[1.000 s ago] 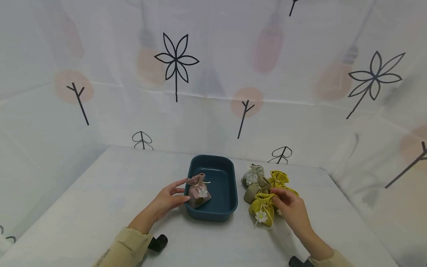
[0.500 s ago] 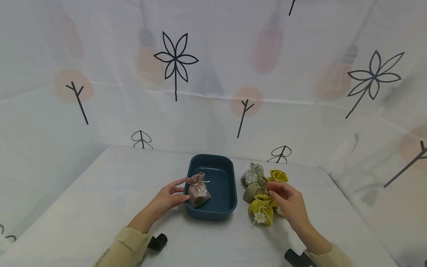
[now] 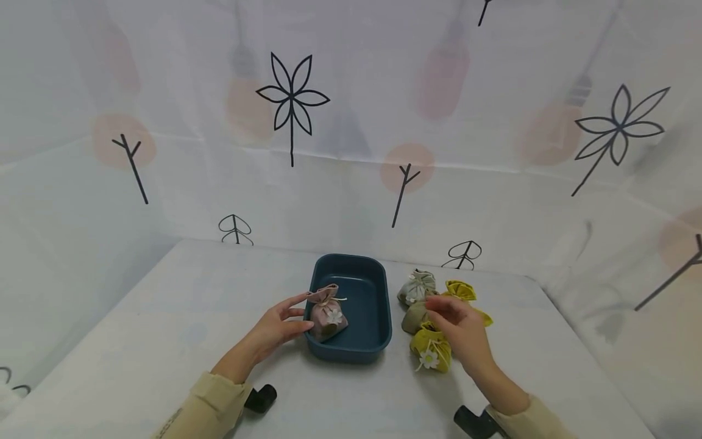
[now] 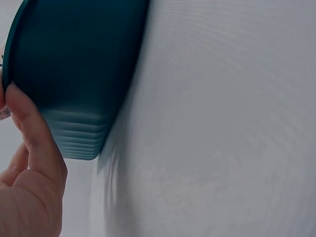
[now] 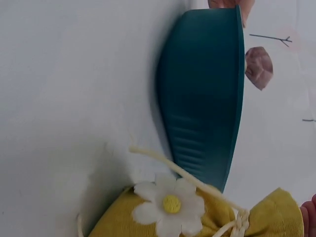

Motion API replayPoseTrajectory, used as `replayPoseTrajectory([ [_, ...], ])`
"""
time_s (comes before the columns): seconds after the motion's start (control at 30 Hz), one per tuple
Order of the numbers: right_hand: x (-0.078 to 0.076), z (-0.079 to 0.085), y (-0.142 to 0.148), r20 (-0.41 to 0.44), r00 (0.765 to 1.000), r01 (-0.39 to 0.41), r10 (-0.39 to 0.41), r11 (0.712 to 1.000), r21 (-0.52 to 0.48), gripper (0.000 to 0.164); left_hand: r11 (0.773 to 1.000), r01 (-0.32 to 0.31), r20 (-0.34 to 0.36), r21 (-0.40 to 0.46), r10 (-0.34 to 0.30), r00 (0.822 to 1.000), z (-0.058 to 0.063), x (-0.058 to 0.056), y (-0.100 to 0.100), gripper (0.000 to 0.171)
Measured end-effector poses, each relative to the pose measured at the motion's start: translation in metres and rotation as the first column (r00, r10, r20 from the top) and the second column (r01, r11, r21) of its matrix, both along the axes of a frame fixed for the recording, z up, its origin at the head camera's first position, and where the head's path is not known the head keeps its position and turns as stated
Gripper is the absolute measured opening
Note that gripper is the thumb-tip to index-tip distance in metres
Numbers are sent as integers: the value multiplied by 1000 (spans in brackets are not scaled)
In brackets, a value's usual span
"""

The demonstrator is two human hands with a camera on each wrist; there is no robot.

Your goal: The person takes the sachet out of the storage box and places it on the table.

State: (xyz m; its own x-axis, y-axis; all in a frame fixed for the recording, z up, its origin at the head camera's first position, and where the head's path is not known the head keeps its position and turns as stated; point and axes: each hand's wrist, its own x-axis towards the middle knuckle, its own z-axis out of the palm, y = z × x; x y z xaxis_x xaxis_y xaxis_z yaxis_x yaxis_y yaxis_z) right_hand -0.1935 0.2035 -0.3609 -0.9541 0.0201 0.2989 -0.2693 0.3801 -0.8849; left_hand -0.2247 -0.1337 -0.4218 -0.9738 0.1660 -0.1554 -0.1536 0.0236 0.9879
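Observation:
The dark blue rectangular tub (image 3: 375,350) sits on the white table, and my left hand (image 3: 276,329) holds its left rim, thumb and fingers at the edge. Inside, a pink drawstring pouch (image 3: 329,320) with a white flower leans against the left wall, close to those fingertips. My right hand (image 3: 463,329) reaches over the pouches at right, its fingertips over the neck of an olive pouch (image 3: 414,318); I cannot tell if they pinch it. Just in front lies a yellow pouch (image 3: 431,353) with a white daisy, seen larger in the right wrist view.
A pale grey-green pouch (image 3: 418,285) stands behind the olive one. Another yellow pouch (image 3: 460,289) sits partly hidden behind my right hand. A patterned white cloth (image 3: 351,201) hangs behind the table. Black wrist mounts (image 3: 262,398) show at both sleeves.
My right hand has moved left and slightly up, from the front yellow pouch's neck to the olive pouch's neck. The left hand, tub and pink pouch stay put.

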Motion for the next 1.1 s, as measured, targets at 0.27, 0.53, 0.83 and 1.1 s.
replayPoseTrajectory([
  [0.27,-6,1,-12,6,999,-47,47,999,-9,21,1000,-15,-2,0,15,1000,2,0,2,69],
  [0.53,-15,2,-25,49,995,-88,90,996,-25,21,1000,8,-3,-8,-8,1000,0,-1,0,71],
  [0.83,-19,1,-40,45,989,-143,144,989,-27,24,1000,11,0,1,-11,1000,1,-1,1,70],
  [1.1,-27,2,-50,15,982,-188,188,982,-6,23,1000,-4,0,-5,4,1000,3,1,3,68],
])
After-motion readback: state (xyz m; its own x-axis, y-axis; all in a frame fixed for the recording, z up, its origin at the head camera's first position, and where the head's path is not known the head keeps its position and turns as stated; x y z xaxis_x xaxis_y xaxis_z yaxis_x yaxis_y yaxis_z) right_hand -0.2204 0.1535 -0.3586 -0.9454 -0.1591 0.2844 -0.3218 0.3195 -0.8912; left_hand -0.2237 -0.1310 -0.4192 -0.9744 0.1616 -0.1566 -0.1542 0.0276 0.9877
